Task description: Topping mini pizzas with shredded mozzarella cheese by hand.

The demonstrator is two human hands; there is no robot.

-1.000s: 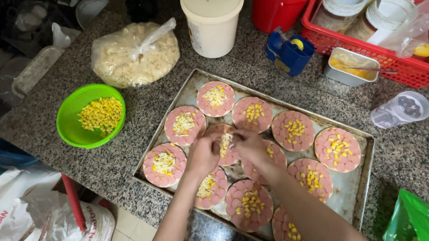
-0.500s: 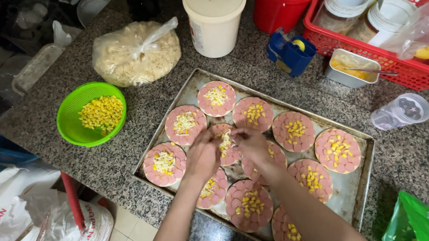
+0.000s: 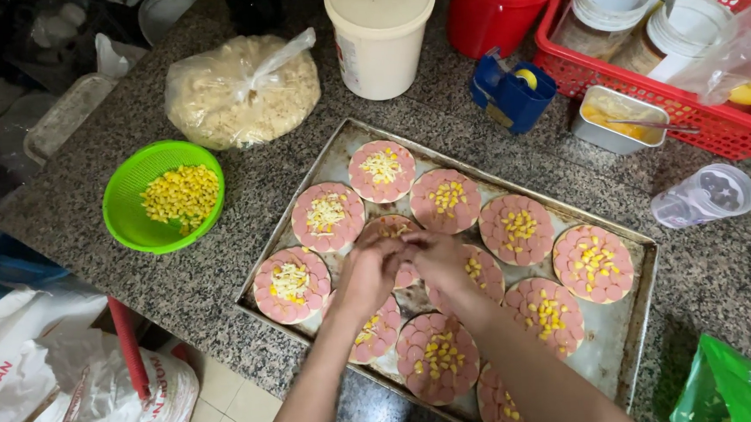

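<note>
My left hand (image 3: 368,270) and right hand (image 3: 440,259) meet fingertip to fingertip over a small round pizza (image 3: 391,236) near the middle of a metal baking tray (image 3: 630,326). Both hands are curled nearly closed, pinching together; whatever sits between the fingertips is hidden, so I cannot tell what they hold. The tray rests on a speckled stone counter (image 3: 255,209) and carries about a dozen rounds covered in pink sausage slices, most dotted with corn, three at the left showing pale shredded cheese. A green bowl of corn (image 3: 164,196) and a clear bag of shredded cheese (image 3: 241,94) sit just left of the tray, within easy reach for topping.
</note>
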